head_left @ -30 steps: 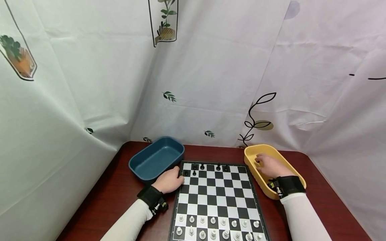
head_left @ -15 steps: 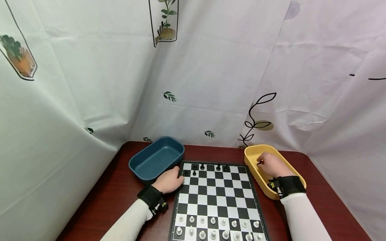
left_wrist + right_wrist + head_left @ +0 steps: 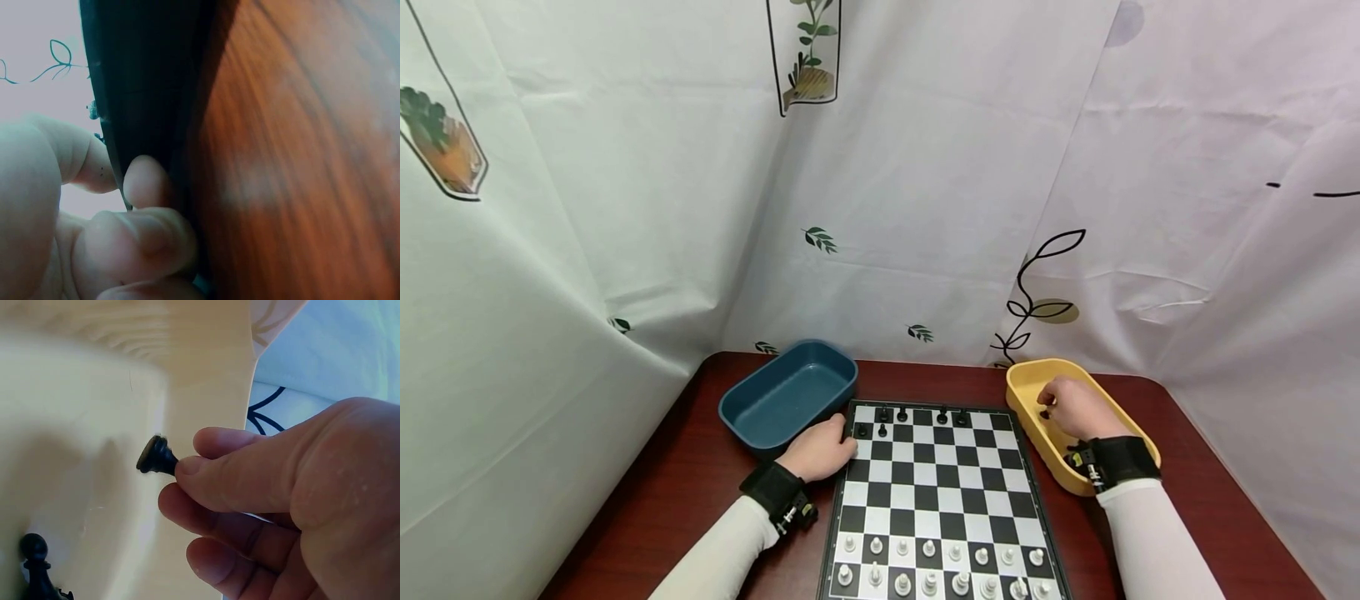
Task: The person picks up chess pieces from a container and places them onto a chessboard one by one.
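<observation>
My right hand [image 3: 1075,408] is inside the yellow tray [image 3: 1032,385]. Between thumb and fingertips it pinches a black chess piece [image 3: 157,456], its round base pointing outward and its top hidden by the fingers. A black pawn [image 3: 37,567] stands in the tray, at the lower left of the right wrist view. My left hand [image 3: 818,450] holds the left edge of the chessboard [image 3: 936,475], fingers curled at the dark side of the board [image 3: 140,69]. Several black pieces [image 3: 942,415] stand at the board's far end. White pieces [image 3: 930,583] fill two rows at the near end.
A blue tray [image 3: 790,396] stands left of the board, right beside my left hand. The dark red tabletop [image 3: 647,500] carries everything. Behind it hangs a white printed cloth [image 3: 925,208].
My right hand, fingers spread over the yellow tray a second ago, has closed on a black chess piece and turned it in its fingertips. The left hand stays at the board's edge.
</observation>
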The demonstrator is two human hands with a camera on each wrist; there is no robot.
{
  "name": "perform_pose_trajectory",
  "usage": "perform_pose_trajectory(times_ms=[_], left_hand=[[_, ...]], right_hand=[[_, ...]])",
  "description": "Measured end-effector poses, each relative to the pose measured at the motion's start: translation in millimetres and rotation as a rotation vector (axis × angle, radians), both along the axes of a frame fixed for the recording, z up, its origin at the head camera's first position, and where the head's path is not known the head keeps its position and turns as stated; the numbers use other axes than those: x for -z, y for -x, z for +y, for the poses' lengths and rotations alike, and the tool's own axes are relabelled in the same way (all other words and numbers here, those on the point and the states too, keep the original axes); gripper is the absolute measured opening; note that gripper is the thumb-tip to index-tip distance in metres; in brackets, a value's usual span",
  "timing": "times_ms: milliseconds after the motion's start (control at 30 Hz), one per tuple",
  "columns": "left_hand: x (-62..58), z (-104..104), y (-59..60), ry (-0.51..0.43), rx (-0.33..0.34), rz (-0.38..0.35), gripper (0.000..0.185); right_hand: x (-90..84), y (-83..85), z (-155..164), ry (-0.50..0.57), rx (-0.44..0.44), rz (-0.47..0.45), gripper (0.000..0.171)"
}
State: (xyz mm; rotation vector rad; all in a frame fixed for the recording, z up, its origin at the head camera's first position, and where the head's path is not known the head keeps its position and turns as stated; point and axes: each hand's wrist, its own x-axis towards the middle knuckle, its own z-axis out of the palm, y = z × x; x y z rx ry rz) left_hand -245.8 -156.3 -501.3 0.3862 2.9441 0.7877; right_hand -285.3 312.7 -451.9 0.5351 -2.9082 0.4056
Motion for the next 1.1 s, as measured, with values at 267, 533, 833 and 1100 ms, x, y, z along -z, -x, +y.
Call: perform_pose_trajectory(times_ms=[267, 533, 833, 1100], left_hand=[[3.1, -0.6, 1.8, -0.002, 0.011, 0.006, 0.044], [1.6, -0.1, 2.1, -0.001, 0.002, -0.005, 0.040], [0.0, 1.4, -0.3, 0.000, -0.002, -0.006, 0.043], [-1.4, -0.3, -1.4, -0.004, 0.003, 0.005, 0.041]], right_hand=[[0.4, 0.4, 1.4, -0.004, -0.014, 0.005, 0.010], [-0.9, 3.0, 2.1, 0.003, -0.018, -0.020, 0.011], [-5.6, -0.3, 3.6, 0.041, 0.012, -0.009, 0.010], [-21.2, -9.2, 6.3, 0.033, 0.079, 0.014, 0.006]])
